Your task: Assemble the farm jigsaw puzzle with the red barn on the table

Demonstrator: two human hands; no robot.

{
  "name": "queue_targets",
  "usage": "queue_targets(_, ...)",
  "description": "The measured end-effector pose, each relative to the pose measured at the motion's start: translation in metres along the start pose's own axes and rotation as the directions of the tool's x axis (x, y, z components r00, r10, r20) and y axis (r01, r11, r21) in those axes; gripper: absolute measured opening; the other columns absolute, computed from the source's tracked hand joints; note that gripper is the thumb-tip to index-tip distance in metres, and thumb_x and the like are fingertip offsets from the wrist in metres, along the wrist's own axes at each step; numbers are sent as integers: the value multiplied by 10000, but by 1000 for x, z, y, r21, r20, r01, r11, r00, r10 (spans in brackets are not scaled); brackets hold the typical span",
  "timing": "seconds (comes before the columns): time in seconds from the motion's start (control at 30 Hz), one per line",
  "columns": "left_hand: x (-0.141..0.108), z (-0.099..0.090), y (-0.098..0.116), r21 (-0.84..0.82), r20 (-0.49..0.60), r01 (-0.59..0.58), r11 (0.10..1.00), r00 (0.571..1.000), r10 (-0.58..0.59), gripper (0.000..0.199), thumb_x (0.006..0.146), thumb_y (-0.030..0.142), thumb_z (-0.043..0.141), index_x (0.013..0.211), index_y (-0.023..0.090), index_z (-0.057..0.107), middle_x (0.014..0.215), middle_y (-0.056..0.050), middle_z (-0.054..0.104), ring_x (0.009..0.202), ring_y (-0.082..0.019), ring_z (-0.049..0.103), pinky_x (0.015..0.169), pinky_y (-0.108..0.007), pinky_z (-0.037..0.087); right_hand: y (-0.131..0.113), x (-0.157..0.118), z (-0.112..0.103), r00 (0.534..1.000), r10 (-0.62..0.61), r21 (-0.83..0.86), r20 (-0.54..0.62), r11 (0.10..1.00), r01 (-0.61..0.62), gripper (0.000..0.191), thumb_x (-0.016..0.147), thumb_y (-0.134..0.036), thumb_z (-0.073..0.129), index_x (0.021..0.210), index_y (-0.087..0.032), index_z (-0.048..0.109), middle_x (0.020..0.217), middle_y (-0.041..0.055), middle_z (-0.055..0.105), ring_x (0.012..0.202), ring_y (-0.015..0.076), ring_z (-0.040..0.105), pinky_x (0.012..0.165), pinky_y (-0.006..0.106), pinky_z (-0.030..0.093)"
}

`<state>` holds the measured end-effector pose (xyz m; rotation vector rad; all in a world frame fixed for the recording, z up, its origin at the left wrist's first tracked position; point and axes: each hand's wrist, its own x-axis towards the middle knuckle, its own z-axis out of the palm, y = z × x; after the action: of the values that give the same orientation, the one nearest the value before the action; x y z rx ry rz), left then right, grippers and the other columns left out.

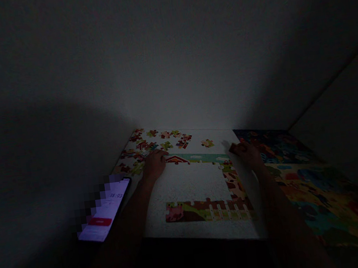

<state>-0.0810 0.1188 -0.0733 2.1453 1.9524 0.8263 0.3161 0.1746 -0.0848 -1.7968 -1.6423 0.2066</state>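
Note:
In dim light, a partly built jigsaw frame [208,208] lies on a white board [198,184], with its bottom row showing a fence and its top row a red roof and sky. My left hand [154,164] rests on the board at the frame's top left corner, fingertips close to the red roof piece [176,160]. Whether it holds anything is hard to tell. My right hand [248,153] is at the board's right edge, pinching a brown puzzle piece [234,148]. Several loose pieces [154,141] lie scattered at the far left of the board.
A lit smartphone [105,208] showing a timer lies left of the board, partly pixelated. A colourful illustrated picture [302,179], probably the puzzle's box lid, lies to the right of the board. A plain wall rises behind.

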Motion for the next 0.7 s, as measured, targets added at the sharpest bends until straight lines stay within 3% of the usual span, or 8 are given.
queue_targets(0.17,-3,1,1,-21,-32,-1,1000,1000,1,402,808,29,451,1043,210,723,1112,-68,687,1113,-233,603,1051,-402,460,-27,-8,-6,998,58,331,35,941,-66,495,681,-632,606,808,-157,661,772,105,693,720,227,604,647,318,442)
queue_targets(0.3,-9,2,9,-56,-48,-70,996,997,67,440,788,0,472,1113,199,694,1155,-83,661,1161,-244,573,1074,-421,442,-57,-22,-7,979,-58,537,196,842,-58,515,709,-663,623,814,-161,671,755,71,673,718,199,583,667,306,443)
queue_targets(0.47,-20,3,30,-114,-27,-234,966,972,232,476,827,39,510,1256,221,604,1210,-55,636,1190,-209,553,1076,-378,440,-91,-44,0,872,-196,626,449,765,-151,476,734,-617,678,887,-167,688,772,39,658,686,162,564,665,288,441)
queue_targets(0.7,-31,4,61,-158,93,-430,889,890,447,616,842,358,703,1403,260,468,1374,-80,526,1265,-233,526,1100,-386,421,-103,-57,16,722,-300,593,624,784,-187,457,740,-608,689,830,-160,698,723,22,644,656,145,540,657,290,429)
